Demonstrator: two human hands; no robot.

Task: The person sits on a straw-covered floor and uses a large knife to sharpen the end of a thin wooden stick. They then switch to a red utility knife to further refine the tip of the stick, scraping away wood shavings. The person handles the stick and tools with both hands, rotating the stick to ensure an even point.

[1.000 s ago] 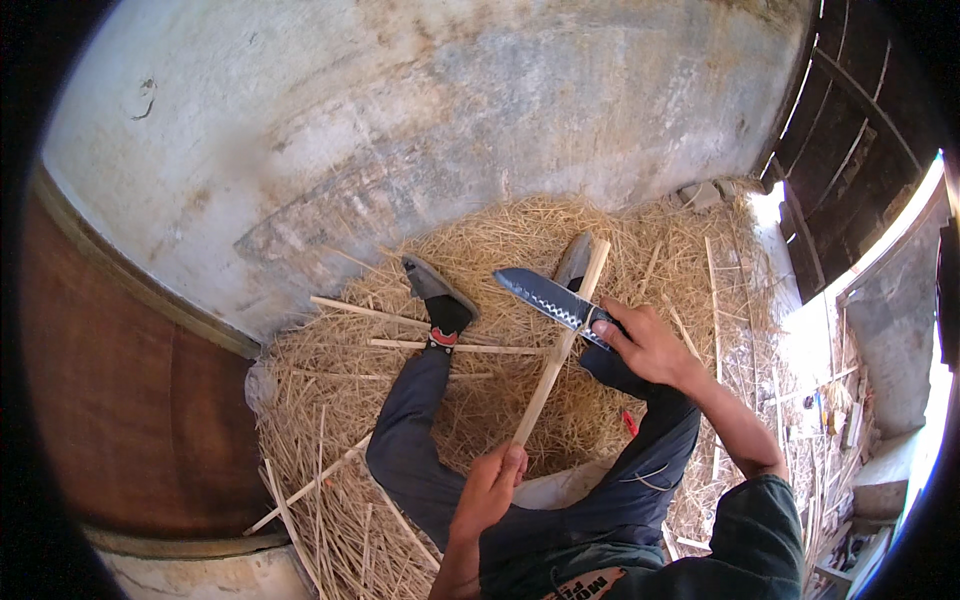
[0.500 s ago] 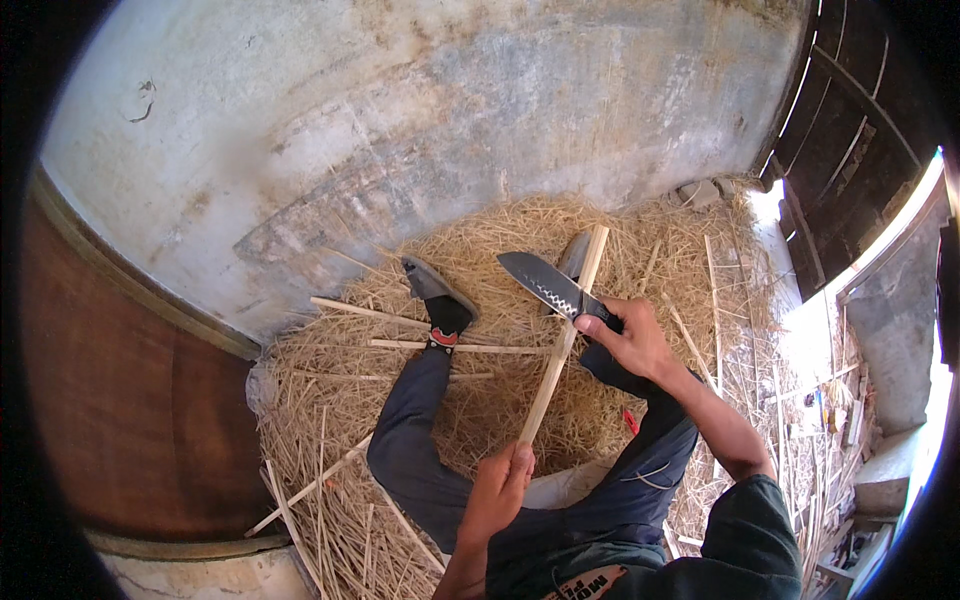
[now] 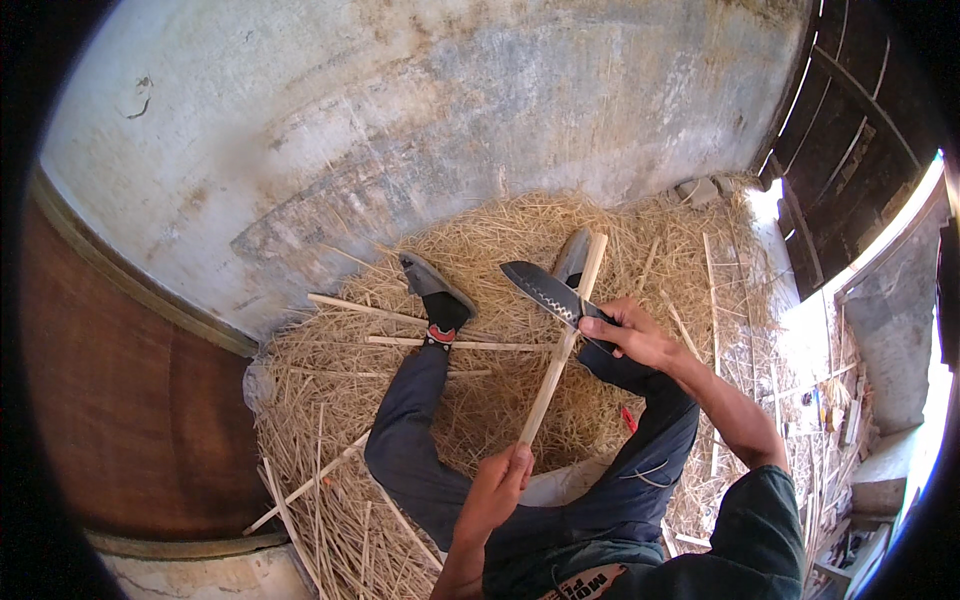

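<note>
Between my legs a pale wooden strip (image 3: 551, 389) slants up and away from me. My left hand (image 3: 497, 487) is closed round its near end. In my right hand (image 3: 632, 336) is the black handle of a broad dark-bladed knife (image 3: 540, 290), its tip pointing to the upper left. The blade lies across the strip's upper half, and its edge meets the wood close to the handle. My right fingers wrap the handle and hide most of it; the thumb rests near the base of the blade.
Shavings (image 3: 500, 400) cover the floor around my feet. Several loose wooden strips (image 3: 400, 343) lie on the left. A small red object (image 3: 629, 420) is beside my right leg. A stained wall (image 3: 450, 120) rises ahead, a brown panel (image 3: 130, 390) stands left.
My right hand and the knife have shifted slightly down and to the right along the strip. My left hand has kept its grip and barely moved.
</note>
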